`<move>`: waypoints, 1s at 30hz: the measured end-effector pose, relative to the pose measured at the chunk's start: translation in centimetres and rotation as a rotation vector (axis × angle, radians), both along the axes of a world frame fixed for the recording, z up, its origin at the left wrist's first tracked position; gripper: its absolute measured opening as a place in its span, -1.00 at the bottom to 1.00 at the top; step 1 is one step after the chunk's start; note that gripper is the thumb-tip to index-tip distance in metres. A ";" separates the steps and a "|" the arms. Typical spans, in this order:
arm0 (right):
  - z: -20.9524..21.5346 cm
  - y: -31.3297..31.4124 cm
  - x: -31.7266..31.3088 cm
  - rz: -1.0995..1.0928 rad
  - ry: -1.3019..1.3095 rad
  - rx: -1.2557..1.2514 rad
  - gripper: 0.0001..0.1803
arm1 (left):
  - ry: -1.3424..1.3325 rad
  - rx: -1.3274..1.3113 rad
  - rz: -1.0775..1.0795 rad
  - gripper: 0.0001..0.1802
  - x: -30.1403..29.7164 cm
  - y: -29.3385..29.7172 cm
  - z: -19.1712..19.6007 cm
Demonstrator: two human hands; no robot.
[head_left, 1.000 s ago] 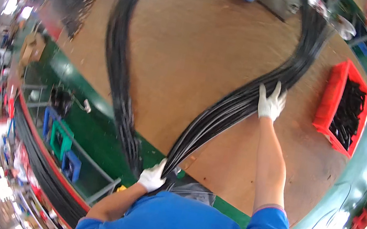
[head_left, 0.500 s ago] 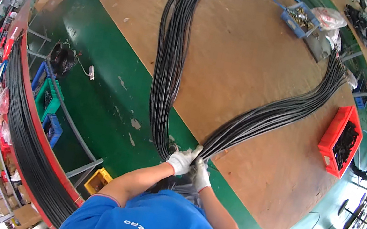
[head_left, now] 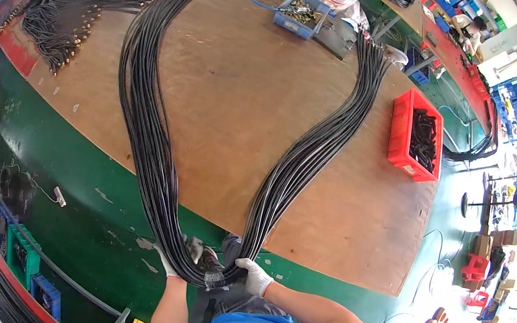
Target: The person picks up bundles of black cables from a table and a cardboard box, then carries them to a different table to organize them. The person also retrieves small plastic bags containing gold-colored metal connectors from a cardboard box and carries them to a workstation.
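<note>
A thick bundle of black cables [head_left: 149,135] hangs in a U over the near edge of the brown table [head_left: 225,114]. Its two arms run back across the tabletop, one to the far left and one to the far right. At the left of the bend my left hand [head_left: 167,264], in a white glove, grips the bundle, partly hidden by the cables. My right hand [head_left: 254,278], gloved too, closes round the right side of the bend. Between the hands the cables sag in front of my body, with clear wrap or tape near the lowest part.
More black cables with brass-coloured ends [head_left: 55,22] lie at the table's far left. A blue basket [head_left: 300,25] of metal parts stands at the back. A red crate [head_left: 401,128] of black pieces sits at the right. A red-edged rack [head_left: 6,297] of cables is at lower left.
My hands have moved apart, left hand to the left and both lower, and the bundle's bend between them has widened. The view has turned, showing more of the table's far left.
</note>
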State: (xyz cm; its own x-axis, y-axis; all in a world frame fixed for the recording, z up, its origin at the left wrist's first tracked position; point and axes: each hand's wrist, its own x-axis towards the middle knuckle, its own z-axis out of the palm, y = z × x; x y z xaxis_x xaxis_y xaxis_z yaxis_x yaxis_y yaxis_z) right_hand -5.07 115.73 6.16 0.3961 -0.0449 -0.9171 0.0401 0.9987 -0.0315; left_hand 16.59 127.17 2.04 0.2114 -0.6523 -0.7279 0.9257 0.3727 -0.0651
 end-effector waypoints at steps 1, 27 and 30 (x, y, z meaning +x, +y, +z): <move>0.4 -0.2 0.5 0.004 0.008 0.048 -0.64 | -0.114 0.094 0.024 -0.04 0.6 0.1 -0.6; -3.5 -9.9 20.4 0.405 -0.167 0.117 -0.07 | -1.501 1.545 -1.151 -0.11 19.6 -5.0 4.5; -3.2 -10.3 20.3 0.727 -0.293 0.072 -0.20 | -1.467 1.357 -1.450 -0.16 14.6 1.2 5.9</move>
